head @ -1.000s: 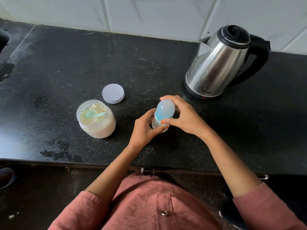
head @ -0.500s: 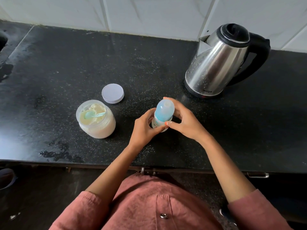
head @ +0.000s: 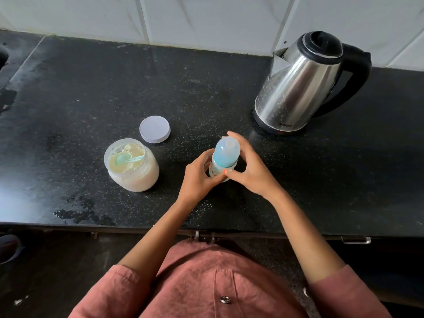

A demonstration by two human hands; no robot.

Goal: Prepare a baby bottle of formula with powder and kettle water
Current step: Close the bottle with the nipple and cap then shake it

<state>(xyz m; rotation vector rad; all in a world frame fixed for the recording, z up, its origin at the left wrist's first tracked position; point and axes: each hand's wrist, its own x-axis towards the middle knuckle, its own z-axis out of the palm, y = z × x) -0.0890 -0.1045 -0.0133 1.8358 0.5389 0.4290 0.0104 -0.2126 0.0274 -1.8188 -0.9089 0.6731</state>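
Note:
A small baby bottle (head: 226, 154) with a pale blue cap stands upright on the black counter (head: 91, 88). My left hand (head: 197, 177) grips its lower body from the left. My right hand (head: 250, 168) curls round the cap's collar from the right, thumb at the front and fingers behind. To the left stands an open jar of cream-coloured formula powder (head: 132, 165) with a teal scoop (head: 128, 158) lying in it. Its white lid (head: 154, 129) lies flat just behind it. A steel kettle (head: 305, 83) with a black lid and handle stands at the back right.
White wall tiles (head: 206, 19) run along the back of the counter. Wet patches (head: 80, 212) mark the counter near its front edge at the left. Cabinet handles (head: 355, 239) show below the edge. My pink shirt (head: 206, 283) fills the bottom of the view.
My right hand has shifted round the bottle's cap, the fingers moving from over its top to its collar. The bottle stays in place and my left hand keeps its hold.

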